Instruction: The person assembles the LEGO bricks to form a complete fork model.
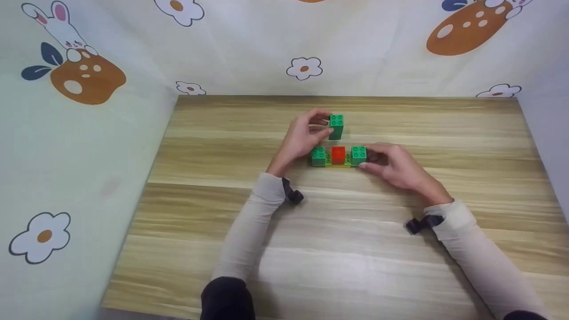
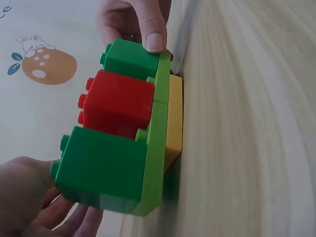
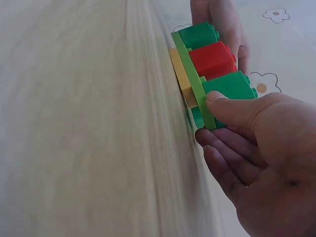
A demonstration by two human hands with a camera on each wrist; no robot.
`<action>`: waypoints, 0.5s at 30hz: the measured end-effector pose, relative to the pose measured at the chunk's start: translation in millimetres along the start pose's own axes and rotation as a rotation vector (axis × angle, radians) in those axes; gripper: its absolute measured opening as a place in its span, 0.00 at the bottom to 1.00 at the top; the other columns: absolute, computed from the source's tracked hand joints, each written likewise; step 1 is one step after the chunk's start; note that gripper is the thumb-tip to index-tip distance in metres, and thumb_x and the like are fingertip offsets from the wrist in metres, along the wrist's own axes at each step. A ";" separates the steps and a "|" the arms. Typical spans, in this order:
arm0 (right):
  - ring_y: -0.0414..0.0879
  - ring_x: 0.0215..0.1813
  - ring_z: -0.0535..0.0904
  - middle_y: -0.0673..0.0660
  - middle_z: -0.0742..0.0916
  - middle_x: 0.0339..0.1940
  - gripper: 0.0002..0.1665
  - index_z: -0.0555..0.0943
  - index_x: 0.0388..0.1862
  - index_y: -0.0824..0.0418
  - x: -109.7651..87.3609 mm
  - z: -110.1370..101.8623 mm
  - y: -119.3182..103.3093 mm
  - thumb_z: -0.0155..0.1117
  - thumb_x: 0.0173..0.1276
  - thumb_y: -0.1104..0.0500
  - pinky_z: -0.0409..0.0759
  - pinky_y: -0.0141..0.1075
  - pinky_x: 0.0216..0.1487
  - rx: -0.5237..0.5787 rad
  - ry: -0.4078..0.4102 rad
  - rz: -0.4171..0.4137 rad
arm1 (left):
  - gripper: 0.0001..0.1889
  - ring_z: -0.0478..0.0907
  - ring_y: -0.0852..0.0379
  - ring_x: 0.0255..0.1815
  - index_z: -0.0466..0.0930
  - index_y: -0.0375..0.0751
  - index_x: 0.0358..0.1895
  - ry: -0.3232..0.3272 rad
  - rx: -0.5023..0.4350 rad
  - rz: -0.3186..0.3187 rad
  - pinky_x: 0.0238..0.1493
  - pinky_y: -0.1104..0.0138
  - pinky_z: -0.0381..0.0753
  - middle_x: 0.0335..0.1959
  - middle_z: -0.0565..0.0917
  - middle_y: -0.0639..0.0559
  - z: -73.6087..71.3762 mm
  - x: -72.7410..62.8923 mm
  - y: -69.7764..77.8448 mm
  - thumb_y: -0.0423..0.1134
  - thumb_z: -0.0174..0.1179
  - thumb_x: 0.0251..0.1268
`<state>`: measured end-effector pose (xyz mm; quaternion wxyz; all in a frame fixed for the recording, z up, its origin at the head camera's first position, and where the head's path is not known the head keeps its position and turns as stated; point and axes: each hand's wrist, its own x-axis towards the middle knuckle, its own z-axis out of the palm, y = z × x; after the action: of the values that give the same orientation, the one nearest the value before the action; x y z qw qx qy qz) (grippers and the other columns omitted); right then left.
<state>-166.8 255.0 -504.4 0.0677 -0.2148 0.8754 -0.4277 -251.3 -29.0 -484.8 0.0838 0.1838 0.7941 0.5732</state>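
My left hand [image 1: 302,133] pinches a tall green block [image 1: 336,128] between thumb and fingers, just behind a row of toy building bricks. That row has a green brick [image 1: 318,156] at its left end, a red brick [image 1: 338,155] in the middle and another green brick [image 1: 358,154] at its right end. They sit on light green plates [image 2: 157,143], with a yellow brick [image 2: 174,118] underneath. At the right end my right hand [image 1: 398,166] grips the row, its thumb against the green brick and plate. In the left wrist view the tall block is hidden.
The wood-grain table [image 1: 200,213] lies under both hands. A pale cloth wall [image 1: 244,49] with flower and rabbit prints rises behind it, and a similar one stands along the left side. Dark wrist cameras [image 1: 293,195] are strapped on both sleeves.
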 end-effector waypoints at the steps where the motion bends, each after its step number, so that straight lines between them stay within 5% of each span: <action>1: 0.48 0.50 0.89 0.56 0.93 0.53 0.24 0.87 0.66 0.58 -0.4 -0.8 0.0 0.78 0.72 0.58 0.86 0.27 0.53 0.001 0.003 -0.004 | 0.21 0.87 0.53 0.61 0.82 0.40 0.65 -0.001 0.001 -0.004 0.68 0.66 0.86 0.62 0.88 0.45 -2.0 -0.7 -0.8 0.31 0.72 0.72; 15: 0.49 0.53 0.89 0.57 0.93 0.57 0.26 0.87 0.67 0.60 -3.7 -16.2 1.9 0.78 0.71 0.61 0.85 0.23 0.57 0.027 0.059 -0.047 | 0.21 0.89 0.51 0.57 0.83 0.40 0.65 0.004 -0.032 0.016 0.65 0.64 0.88 0.60 0.89 0.44 -20.9 -15.9 -12.6 0.33 0.73 0.71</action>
<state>-169.0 269.2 -496.0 0.0347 -0.2217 0.8658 -0.4473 -246.3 -57.1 -491.1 0.0805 0.1877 0.7834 0.5870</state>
